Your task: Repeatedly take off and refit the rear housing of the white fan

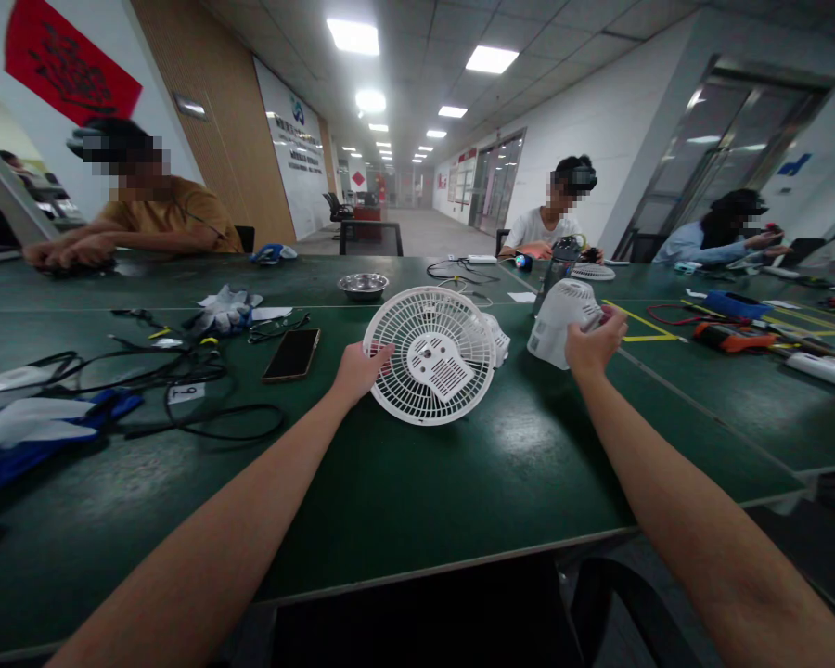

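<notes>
On the green table, at the clock's hub: the white fan grille, tipped up so that its round ribbed face and central plate look toward the wearer; I cannot tell whether its lower rim touches the tabletop.

Left hand: at nine o'clock on the grille, closed on the rim, thumb laid across the front ribs, other fingers hidden behind.

Right hand: out at three o'clock, fingers bent and closed on the near right side of the white housing; a reddish patch shows at the fingertips, too blurred to name.

White housing: between grille and right hand, tilted, apart from the grille.

White vented piece: at three o'clock, partly behind the grille's edge; whether the two are joined cannot be told.

Phone: nine o'clock, lying flat, left of the left hand.

Black cables: farther out between eight and nine, in loose loops.

Metal bowl: between ten and eleven, beyond the left hand.

Orange tool: far out at three o'clock.

Across the table: a person in a mustard shirt at ten, another in a white shirt between one and two.
</notes>
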Demonstrator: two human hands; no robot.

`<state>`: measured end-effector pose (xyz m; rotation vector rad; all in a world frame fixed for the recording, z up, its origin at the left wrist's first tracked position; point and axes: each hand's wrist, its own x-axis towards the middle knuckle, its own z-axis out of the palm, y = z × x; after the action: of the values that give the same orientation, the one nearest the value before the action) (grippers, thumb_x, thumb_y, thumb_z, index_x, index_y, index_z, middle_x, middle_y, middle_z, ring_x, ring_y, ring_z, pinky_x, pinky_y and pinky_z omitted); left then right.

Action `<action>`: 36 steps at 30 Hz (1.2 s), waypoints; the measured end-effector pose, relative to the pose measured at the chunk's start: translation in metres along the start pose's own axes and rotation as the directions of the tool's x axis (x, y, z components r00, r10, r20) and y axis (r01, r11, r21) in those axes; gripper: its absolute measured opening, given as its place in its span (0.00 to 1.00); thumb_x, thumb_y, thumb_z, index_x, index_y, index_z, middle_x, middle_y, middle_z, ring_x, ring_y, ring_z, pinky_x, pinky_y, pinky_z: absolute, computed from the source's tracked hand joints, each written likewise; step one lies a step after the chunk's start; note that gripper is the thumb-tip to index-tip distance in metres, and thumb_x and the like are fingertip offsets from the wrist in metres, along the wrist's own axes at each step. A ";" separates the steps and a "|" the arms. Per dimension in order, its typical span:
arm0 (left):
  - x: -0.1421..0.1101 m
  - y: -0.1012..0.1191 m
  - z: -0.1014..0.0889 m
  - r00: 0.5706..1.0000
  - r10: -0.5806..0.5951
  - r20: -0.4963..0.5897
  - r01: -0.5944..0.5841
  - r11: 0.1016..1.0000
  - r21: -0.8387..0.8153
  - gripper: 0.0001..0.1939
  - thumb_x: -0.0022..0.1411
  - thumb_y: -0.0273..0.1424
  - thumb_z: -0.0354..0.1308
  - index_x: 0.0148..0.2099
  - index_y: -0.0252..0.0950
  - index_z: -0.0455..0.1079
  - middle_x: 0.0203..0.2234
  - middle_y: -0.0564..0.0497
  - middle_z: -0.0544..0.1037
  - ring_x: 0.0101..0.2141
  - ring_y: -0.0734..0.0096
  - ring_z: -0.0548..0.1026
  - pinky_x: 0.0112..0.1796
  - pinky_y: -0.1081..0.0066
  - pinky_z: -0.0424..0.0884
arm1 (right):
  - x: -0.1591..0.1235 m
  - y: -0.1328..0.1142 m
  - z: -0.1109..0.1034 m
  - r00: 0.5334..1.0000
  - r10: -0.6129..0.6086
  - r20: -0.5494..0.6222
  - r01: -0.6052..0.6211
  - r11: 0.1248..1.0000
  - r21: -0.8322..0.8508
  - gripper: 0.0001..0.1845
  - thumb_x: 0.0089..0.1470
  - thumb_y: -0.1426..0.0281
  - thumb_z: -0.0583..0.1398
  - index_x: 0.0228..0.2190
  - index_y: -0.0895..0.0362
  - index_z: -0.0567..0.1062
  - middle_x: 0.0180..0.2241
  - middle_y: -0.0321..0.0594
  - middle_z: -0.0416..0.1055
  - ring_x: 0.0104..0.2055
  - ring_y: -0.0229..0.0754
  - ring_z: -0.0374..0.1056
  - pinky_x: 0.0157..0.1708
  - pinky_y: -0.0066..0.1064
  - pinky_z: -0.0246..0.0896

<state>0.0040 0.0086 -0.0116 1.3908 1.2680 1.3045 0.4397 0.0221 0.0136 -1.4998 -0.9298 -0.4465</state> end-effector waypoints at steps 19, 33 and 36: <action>0.006 -0.008 0.000 0.999 0.045 -0.001 -0.045 0.999 -0.014 0.11 0.60 0.35 0.67 0.39 0.31 0.78 0.31 0.44 0.83 0.30 0.62 0.82 0.37 0.59 0.80 | -0.096 -0.099 0.002 0.723 -0.091 0.685 -0.257 0.885 0.388 0.18 0.55 0.52 0.61 0.39 0.53 0.74 0.34 0.38 0.75 0.35 0.45 0.69 0.41 0.41 0.68; -0.005 0.005 0.001 1.000 0.006 0.003 -0.006 1.000 -0.022 0.09 0.62 0.34 0.66 0.40 0.32 0.78 0.33 0.44 0.84 0.32 0.62 0.82 0.36 0.62 0.79 | -0.126 -0.130 -0.023 -0.225 -0.184 0.957 -0.900 0.416 -0.132 0.25 0.63 0.47 0.51 0.43 0.53 0.73 0.43 0.46 0.78 0.46 0.50 0.75 0.47 0.48 0.72; -0.004 0.003 0.001 0.997 0.076 0.010 -0.077 0.995 0.064 0.13 0.64 0.38 0.63 0.39 0.32 0.79 0.32 0.44 0.84 0.31 0.61 0.82 0.35 0.63 0.78 | -0.132 -0.133 -0.020 -0.126 -0.177 0.976 -0.914 0.403 -0.045 0.25 0.61 0.45 0.51 0.43 0.51 0.72 0.43 0.44 0.78 0.47 0.51 0.75 0.44 0.48 0.73</action>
<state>0.0057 0.0044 -0.0091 1.5009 1.2726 1.3189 0.2635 -0.0456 0.0037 -0.9002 -1.1719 1.8194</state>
